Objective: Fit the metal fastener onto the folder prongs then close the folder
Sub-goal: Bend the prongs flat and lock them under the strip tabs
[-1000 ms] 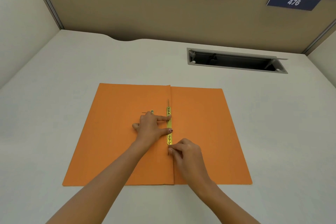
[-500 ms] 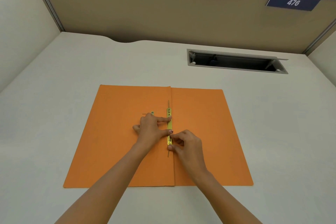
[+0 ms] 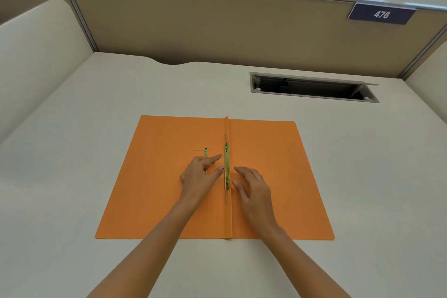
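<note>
- The beige worktop [image 3: 72, 176] carries an orange folder [image 3: 278, 176] lying open and flat.
- The left hand [image 3: 199, 173] and right hand [image 3: 252, 187] rest released, fingers spread, either side of the spine.
- The brass fastener strip [image 3: 227, 167] lies along the spine between them.

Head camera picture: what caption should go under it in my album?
Two hands flank a brass fastener on an open orange folder.
</note>
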`<state>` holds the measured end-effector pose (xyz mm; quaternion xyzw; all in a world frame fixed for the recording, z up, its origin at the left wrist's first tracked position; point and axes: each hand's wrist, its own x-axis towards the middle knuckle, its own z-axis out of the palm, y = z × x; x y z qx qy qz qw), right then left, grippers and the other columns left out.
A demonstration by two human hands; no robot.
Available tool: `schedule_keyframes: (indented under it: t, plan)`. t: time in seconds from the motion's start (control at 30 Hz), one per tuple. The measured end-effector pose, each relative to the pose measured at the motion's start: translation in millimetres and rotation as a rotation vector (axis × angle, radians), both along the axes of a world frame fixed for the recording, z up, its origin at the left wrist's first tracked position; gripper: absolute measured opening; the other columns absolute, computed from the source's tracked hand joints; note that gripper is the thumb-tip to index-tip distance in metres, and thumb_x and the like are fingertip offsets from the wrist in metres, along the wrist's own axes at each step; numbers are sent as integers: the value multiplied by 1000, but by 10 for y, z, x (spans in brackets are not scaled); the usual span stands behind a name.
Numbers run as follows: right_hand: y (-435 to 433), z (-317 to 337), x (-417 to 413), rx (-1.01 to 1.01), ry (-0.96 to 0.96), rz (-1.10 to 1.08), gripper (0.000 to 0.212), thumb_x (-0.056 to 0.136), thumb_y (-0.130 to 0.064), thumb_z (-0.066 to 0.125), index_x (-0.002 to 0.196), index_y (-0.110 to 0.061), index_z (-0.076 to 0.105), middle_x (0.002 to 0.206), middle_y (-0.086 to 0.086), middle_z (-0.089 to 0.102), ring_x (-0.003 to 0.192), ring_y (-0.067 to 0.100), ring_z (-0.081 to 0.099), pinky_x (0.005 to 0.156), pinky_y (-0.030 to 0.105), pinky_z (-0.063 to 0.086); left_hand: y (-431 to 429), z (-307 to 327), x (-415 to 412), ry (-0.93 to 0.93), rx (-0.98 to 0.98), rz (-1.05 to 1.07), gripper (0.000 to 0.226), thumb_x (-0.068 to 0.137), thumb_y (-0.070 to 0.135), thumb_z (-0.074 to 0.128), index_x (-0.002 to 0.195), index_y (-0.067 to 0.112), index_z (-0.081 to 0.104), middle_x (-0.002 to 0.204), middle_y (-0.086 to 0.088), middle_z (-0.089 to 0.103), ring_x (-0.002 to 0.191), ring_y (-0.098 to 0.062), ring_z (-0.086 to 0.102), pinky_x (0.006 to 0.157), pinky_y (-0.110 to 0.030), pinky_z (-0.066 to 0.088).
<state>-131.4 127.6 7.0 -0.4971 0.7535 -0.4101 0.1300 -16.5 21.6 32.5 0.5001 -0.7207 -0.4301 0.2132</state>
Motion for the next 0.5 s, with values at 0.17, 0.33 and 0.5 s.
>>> schedule_keyframes:
  t: [0.17,0.33,0.5]
  plan:
    - [32,-69,39,37,98,123,38,94,-21,56,131,-18,56,141,1,50,131,14,42,110,25,30,98,14,299,-199,-148,239,31,84,31,63,114,36,65,122,1,53,117,-22,49,99,-43,35]
    - [37,-119,39,61,140,101,40,91,-24,56,130,-14,57,138,1,54,131,18,43,112,29,32,53,19,676,-581,-59,488,55,83,44,58,131,19,46,139,-16,33,125,-40,31,102,-53,27]
    - [36,-118,35,52,125,104,41,92,-22,59,131,-14,55,137,0,55,132,15,41,110,23,28,-19,30,933,-700,10,541,66,86,46,54,134,7,33,141,-24,26,123,-46,30,103,-55,30]
